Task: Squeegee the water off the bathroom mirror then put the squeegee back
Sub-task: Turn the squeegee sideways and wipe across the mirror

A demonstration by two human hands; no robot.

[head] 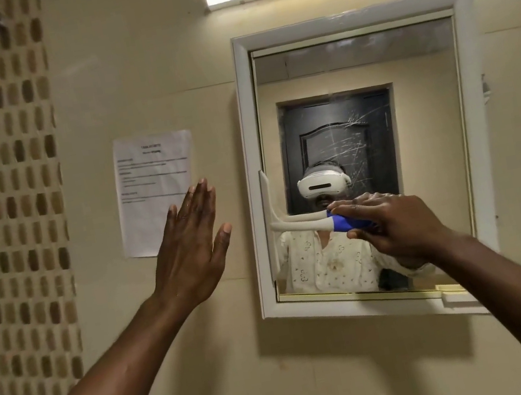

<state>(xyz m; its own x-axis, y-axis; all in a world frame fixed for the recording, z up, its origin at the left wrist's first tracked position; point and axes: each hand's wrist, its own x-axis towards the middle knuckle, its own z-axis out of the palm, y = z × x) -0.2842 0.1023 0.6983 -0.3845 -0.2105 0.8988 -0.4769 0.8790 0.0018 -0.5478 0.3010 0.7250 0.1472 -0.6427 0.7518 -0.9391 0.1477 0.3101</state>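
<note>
At the mirror, right of centre in the frame: a white-framed mirror [365, 151] hung on a beige tiled wall [144, 78], streaks and droplets showing on the upper middle of the glass.
Squeegee: squeegee [295, 222] lying sideways, blade upright against the left edge of the glass, white neck and blue handle running right toward the middle of the mirror.
Reason for that placement: blade turned vertical and set at the frame's left side, probably the end or start of a sideways stroke across the pane.
Right grip: right hand [392, 222] clenched on the blue handle, fingers over the top, thumb beneath.
Left grip: left hand [191, 244] released, flat and spread, holding nothing, raised left of the mirror before a printed notice [153, 167]; contact with the wall not discernible.
Progress: wiping stage; marks left higher on the glass; return spot for the squeegee not in view.
</note>
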